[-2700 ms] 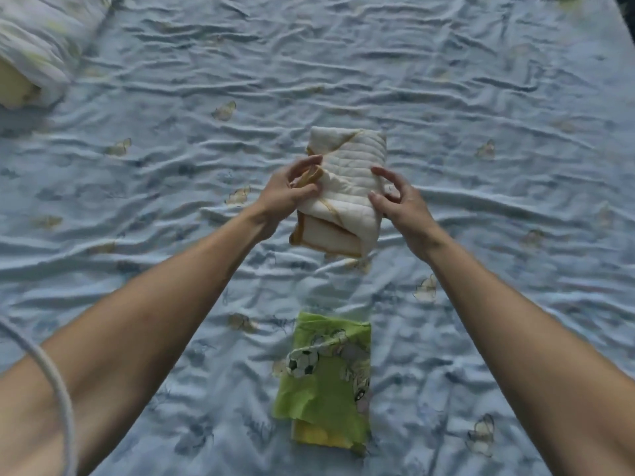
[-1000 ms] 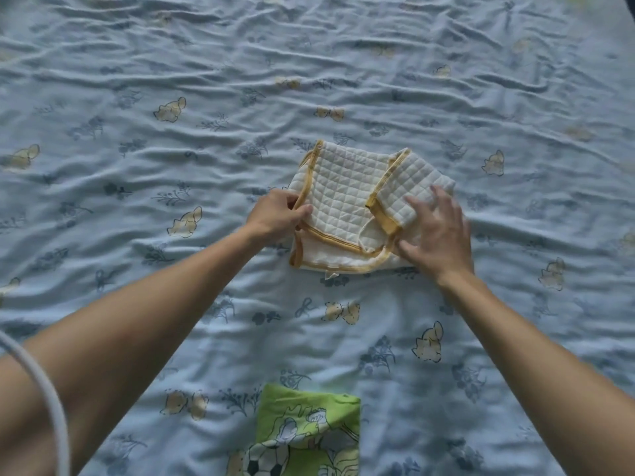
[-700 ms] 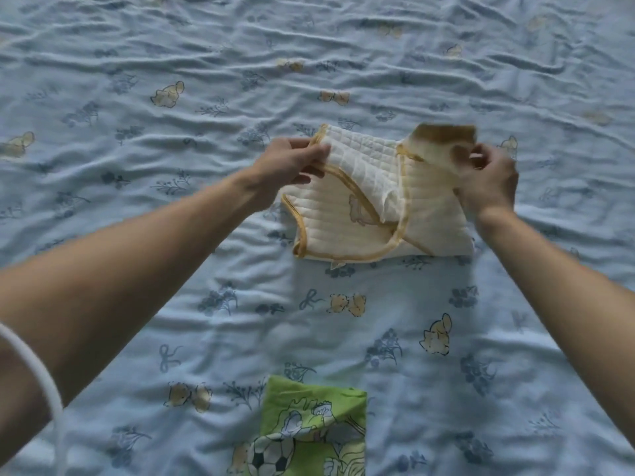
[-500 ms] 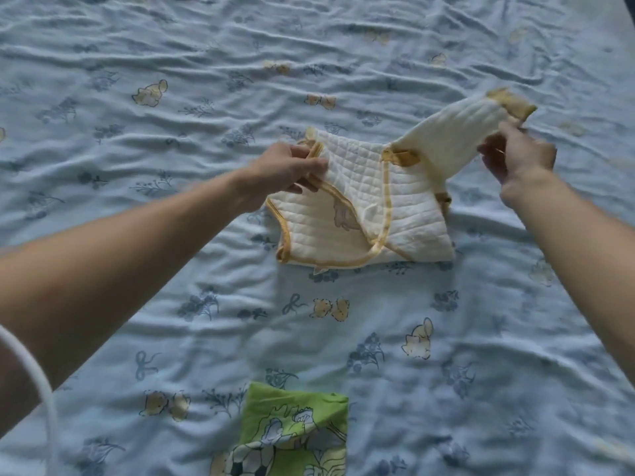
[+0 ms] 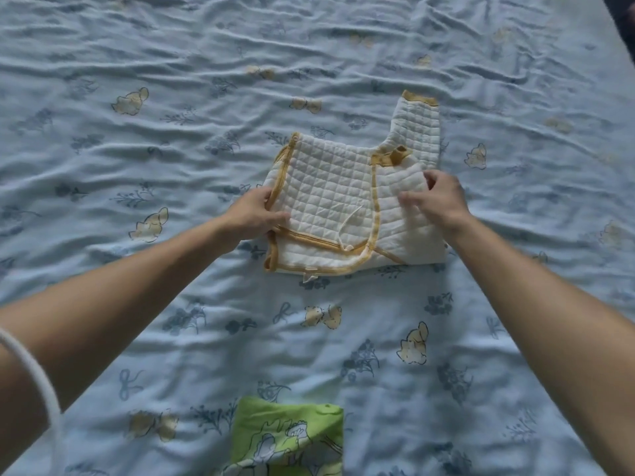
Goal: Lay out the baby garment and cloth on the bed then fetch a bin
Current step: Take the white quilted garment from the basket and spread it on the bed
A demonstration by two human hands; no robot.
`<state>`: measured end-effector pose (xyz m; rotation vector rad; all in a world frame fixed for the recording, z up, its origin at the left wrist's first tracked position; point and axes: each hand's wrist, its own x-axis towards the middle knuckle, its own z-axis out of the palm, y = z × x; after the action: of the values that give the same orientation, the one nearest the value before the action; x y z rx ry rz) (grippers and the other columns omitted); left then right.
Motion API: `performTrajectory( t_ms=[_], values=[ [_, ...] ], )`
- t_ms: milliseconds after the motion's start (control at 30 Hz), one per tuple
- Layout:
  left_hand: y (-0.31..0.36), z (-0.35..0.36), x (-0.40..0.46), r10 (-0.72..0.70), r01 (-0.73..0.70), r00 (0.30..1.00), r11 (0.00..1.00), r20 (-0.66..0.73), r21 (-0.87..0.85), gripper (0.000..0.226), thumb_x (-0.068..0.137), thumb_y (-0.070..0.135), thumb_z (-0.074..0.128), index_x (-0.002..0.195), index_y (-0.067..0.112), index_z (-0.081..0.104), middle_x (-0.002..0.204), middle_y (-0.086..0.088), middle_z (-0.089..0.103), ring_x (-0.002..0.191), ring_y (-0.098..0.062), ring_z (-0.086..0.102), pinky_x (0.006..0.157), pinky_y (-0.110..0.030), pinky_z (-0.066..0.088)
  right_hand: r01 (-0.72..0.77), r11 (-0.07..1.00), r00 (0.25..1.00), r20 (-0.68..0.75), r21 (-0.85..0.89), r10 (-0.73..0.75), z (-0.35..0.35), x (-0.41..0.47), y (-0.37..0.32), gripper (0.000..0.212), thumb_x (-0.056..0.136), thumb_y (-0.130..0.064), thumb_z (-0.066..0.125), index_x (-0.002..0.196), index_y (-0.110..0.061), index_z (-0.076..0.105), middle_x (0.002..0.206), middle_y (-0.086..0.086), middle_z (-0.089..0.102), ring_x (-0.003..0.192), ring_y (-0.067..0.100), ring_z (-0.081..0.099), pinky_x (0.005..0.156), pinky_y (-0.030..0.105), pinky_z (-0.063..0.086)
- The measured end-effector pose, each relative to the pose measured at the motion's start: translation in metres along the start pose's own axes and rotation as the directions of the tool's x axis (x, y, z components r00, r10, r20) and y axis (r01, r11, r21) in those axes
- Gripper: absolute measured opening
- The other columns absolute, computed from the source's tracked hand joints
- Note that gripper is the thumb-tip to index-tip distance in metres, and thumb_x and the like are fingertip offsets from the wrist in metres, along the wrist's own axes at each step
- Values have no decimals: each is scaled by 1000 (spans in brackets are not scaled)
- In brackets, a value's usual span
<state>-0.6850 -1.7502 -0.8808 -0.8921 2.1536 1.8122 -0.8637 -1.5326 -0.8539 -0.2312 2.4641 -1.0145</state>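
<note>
Quilted baby garment (image 5: 330, 197) on my wrinkled bed (image 5: 137, 166): left hand (image 5: 254, 214) pinches its hem, right hand (image 5: 438, 197) presses loosely; folded green cloth (image 5: 288, 438) nearby.

no text, label, brand or number can be read anywhere; the bed sheet (image 5: 137, 304) and green cloth (image 5: 288, 438) carry only pictures.

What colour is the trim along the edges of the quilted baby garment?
Mustard yellow, on the cream quilted baby garment; the head view shows it.
</note>
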Motion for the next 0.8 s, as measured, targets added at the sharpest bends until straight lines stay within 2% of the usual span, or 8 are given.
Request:
performTrajectory(
  t_ms=[167,233,300,400,533,600,700,800],
  values=[
    [-5,-3,2,-8,6,1000,998,-26,-61,12,94,15,55,89,21,64,88,7,67,74,-3,65,53,-13,52,131,898,982,70,420,-175,-34,-74,20,29,75,-23,75,104,-24,70,99,-5,74,89,8,69,71,18,56],
    [-3,-5,2,-12,11,1000,999,-9,-43,12,94,15,55,90,21,65,88,7,67,75,-5,65,52,-12,52,149,938,975,112,312,-192,-33,-127,51,24,72,-23,78,92,-37,74,99,-10,73,94,9,67,76,20,56],
    [1,-7,2,8,-8,1000,1000,-14,15,11,92,14,57,97,20,65,89,7,66,77,-4,64,55,-12,52,169,971,965,173,172,-199,-21,-167,90,50,66,6,78,86,-40,76,108,-14,69,106,6,61,90,19,50],
    [7,-6,5,52,-31,990,987,-132,156,16,90,17,61,106,17,61,92,3,65,77,-7,61,62,-18,48,150,988,965,222,-22,-142,2,-195,130,73,65,30,50,96,-33,73,129,-15,55,120,-9,46,98,4,34],
    [7,-5,18,63,-2,958,977,-281,212,45,90,25,61,132,13,47,127,-10,54,110,-26,57,92,-45,52,24,999,966,-257,46,-11,21,-181,126,60,81,16,46,90,-41,63,115,-5,62,107,9,58,85,13,47],
    [6,-5,26,72,-17,971,972,-229,235,57,90,23,60,142,25,36,138,-15,45,122,-32,49,99,-51,46,-40,979,935,-337,202,108,25,-163,111,38,89,-4,54,97,-41,59,109,-1,63,97,14,61,75,20,47],
    [8,-11,33,261,-181,965,695,-10,696,71,87,25,64,146,35,26,147,-18,33,130,-35,39,108,-49,37,-72,989,986,-140,125,89,26,-144,104,42,84,-32,68,121,-41,50,110,-9,60,96,11,61,79,26,47],
    [21,-20,45,239,-288,949,388,206,875,81,83,38,67,147,43,18,152,-18,22,130,-38,36,104,-50,37,-69,997,995,-65,18,70,21,-149,107,60,75,-42,74,123,-53,41,102,-17,63,89,5,63,70,21,46]
  ],
)
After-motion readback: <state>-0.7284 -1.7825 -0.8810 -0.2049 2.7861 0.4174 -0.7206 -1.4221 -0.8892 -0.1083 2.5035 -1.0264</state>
